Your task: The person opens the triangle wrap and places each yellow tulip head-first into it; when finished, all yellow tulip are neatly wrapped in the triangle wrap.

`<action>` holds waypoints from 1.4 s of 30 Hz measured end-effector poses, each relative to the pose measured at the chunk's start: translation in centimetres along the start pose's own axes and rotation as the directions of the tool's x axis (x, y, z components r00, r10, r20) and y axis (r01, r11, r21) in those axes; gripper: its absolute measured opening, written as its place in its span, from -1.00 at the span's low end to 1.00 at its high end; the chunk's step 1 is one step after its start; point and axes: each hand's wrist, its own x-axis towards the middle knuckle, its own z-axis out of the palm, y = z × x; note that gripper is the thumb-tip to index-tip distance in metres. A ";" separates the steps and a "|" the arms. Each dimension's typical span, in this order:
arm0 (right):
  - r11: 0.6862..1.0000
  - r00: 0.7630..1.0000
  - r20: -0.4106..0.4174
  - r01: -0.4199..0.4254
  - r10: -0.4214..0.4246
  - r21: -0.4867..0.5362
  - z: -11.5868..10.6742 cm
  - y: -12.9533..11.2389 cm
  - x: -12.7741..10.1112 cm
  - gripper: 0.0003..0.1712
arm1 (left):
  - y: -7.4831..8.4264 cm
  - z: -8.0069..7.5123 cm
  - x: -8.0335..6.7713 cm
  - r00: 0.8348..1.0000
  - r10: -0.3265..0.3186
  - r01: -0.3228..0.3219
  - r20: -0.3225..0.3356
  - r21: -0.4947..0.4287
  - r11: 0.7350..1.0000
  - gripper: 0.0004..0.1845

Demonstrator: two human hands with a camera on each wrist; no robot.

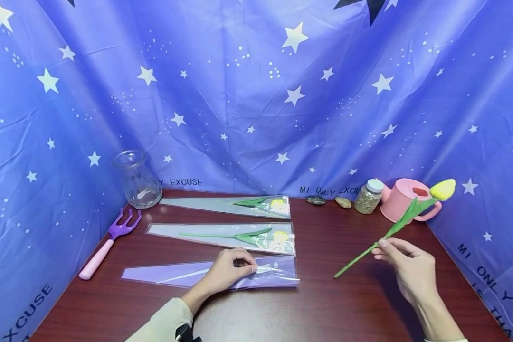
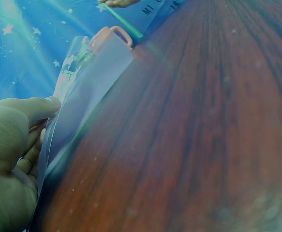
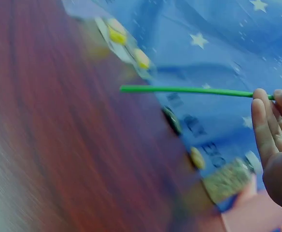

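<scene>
My right hand (image 1: 412, 270) pinches the stem of a yellow tulip (image 1: 403, 223) between thumb and fingertips. The bloom points up and right, and the bare stem end (image 3: 179, 90) slants down over the table. With thumb and fingers, my left hand (image 1: 231, 270) pinches the purple flower sleeve (image 1: 278, 273), a tapered clear-fronted wrapper. Its wide mouth is at the right; in the left wrist view the sleeve (image 2: 90, 92) looks tilted up by its edge. Behind it lie two pale sleeves, the nearer sleeve (image 1: 166, 230) and the farther sleeve (image 1: 196, 204), each with a yellow tulip inside.
A glass vase (image 1: 141, 185) stands at the back left, with a purple hand fork (image 1: 111, 242) before it. Along the back right are a dark stone (image 1: 315, 200), a tan stone (image 1: 343, 203), a jar of gravel (image 1: 367, 199) and a pink watering can (image 1: 397, 202). Starry blue cloth surrounds the table.
</scene>
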 end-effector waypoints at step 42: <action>0.901 0.910 -0.176 -0.402 0.375 -0.161 13.8 8.2 -7.6 -0.80 | 0.4 0.0 -0.1 0.999 -0.037 0.037 0.002 0.015 0.999 -0.95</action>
